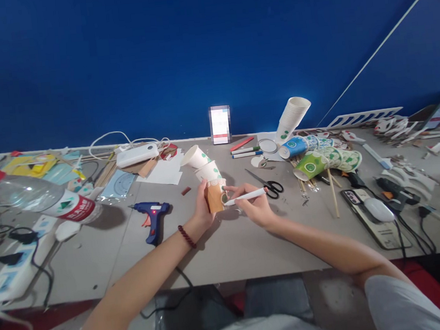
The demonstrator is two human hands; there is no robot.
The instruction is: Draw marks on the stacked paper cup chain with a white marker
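Note:
My left hand [202, 204] is closed around the lowest of several white paper cups with green print, joined in a bent chain [200, 159]. A brown piece [215, 196], possibly cardboard, covers the side of that cup facing me, and pale curved marks run along its top edge. In my right hand [255, 206] is a white marker pen [248, 195], held between the fingers. Its tip points left and meets or nearly meets the cup beside a dark round spot [224, 199]; actual contact cannot be made out.
A blue glue gun [153, 218] with a lit red light lies left of my hands. Black scissors [270, 185] lie to the right. Beyond are markers [246, 152], a tall cup stack [293, 119], green printed cups [313, 164] and a phone [373, 223]. A water bottle [40, 198] leans at left.

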